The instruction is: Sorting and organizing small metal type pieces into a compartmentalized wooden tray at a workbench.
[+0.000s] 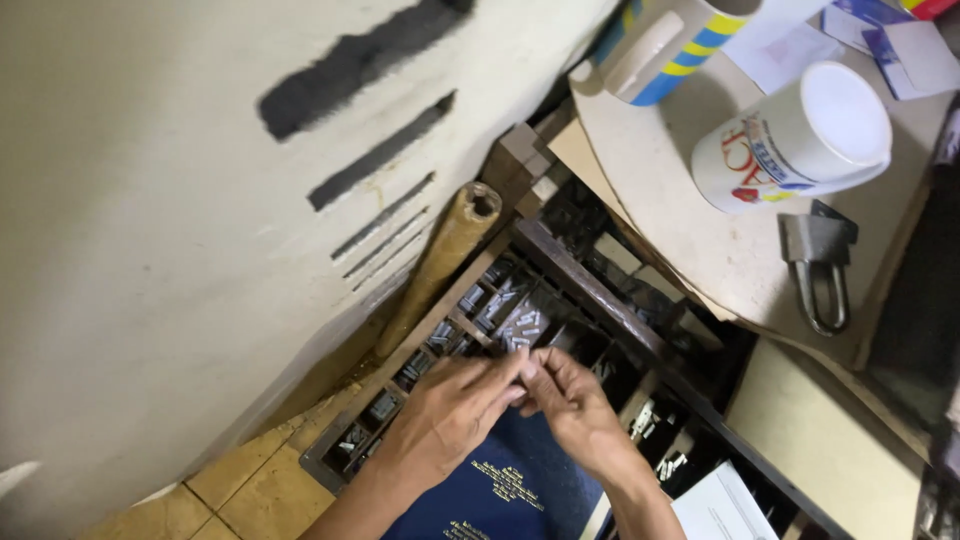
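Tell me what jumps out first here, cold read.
Two hands meet at bottom centre over a dark wooden tray of small compartments holding metal type pieces; left hand and right hand pinch something tiny between fingertips. A dark blue book lies under the wrists. Upper right, a white printed cup lies tipped beside a grey padlock.

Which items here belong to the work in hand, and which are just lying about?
In use: left hand, right hand, wooden compartment tray, small metal pieces.

Lying about: padlock, white cup, striped mug, dark blue book, cardboard tube.
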